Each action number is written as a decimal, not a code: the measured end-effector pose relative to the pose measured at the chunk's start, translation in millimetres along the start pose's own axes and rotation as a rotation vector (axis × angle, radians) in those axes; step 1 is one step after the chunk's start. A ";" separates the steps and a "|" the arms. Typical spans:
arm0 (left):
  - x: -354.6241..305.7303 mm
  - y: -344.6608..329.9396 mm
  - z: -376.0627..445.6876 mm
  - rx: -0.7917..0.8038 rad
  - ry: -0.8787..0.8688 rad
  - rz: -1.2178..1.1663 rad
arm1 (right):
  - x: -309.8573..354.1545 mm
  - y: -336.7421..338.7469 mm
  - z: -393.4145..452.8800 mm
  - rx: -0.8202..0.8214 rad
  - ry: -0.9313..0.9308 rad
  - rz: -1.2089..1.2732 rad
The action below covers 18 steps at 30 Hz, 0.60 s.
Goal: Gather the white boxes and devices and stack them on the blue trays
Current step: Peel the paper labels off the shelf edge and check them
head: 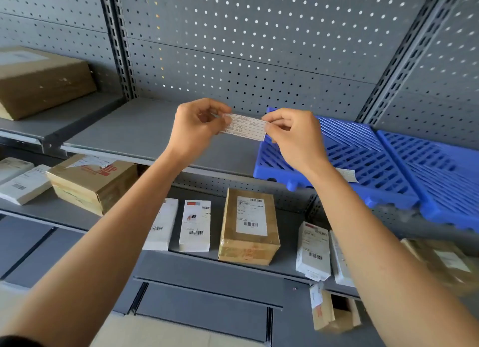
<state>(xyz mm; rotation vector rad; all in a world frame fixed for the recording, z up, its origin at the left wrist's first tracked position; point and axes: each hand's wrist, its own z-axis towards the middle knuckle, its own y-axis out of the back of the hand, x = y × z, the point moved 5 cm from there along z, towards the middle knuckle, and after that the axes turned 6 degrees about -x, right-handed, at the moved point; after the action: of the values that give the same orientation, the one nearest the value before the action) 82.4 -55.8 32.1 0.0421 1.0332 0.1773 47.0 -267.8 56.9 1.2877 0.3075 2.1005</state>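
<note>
Both hands hold a small white lined label (245,126) above the upper shelf. My left hand (197,125) pinches its left end and my right hand (293,131) pinches its right end. Two blue slatted trays (363,152) lie side by side on the upper shelf at the right, with another white label (347,175) lying on the near one. On the lower shelf lie white boxes with barcodes: two in the middle (195,225), two at the right (313,250), and a stack at the far left (23,183).
Brown taped parcels sit on the shelves: a big one at upper left (41,79), one at lower left (93,180), one in the middle (250,226), one at far right (445,261). Grey pegboard (259,48) backs the shelving. More small boxes hang below at right (329,310).
</note>
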 end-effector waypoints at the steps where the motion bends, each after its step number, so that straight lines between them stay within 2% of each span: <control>1: -1.7 -7.4 0.1 0.017 0.000 -0.019 | -2.4 9.2 -2.2 -0.015 -0.007 0.002; 11: -35.6 -101.0 -10.5 0.277 -0.025 -0.119 | -30.8 107.8 -33.9 -0.177 -0.070 -0.020; 18: -67.3 -171.2 -30.1 0.397 -0.045 -0.109 | -65.1 175.9 -59.5 -0.240 -0.104 -0.037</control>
<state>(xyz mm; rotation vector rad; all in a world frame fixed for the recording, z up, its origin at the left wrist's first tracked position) 44.6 -237.0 53.7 0.3472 1.0104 -0.1298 -55.0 -435.6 70.3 1.2327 0.0320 1.9632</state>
